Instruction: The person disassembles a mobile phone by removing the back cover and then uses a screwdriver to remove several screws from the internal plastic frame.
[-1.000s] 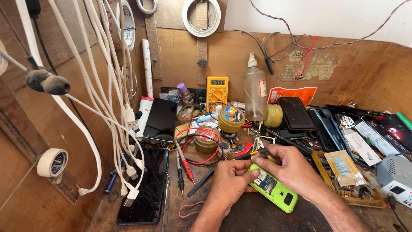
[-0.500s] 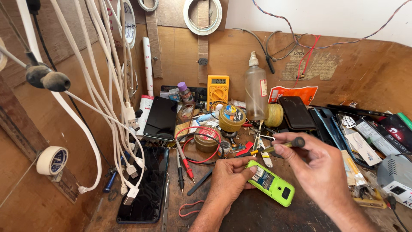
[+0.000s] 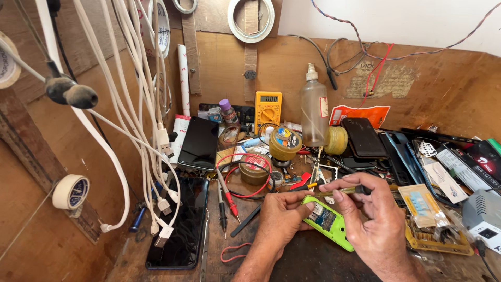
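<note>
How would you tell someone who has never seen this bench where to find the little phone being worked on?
Start at the wooden back wall and find the yellow multimeter leaning against it. Come straight toward the front edge of the cluttered workbench, where the left hand steadies a small phone while the right hand holds a thin tool over it. Its bright lime-green shell, opened to show its insides, sets it apart from the black phones around it.

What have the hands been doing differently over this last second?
The right hand, which had lifted its thin tool up and away to the right, has brought it back down over the green phone. The left hand has kept steadying the phone's left end throughout. The yellow meter, plastic bottle and dark phones lie unchanged.
</note>
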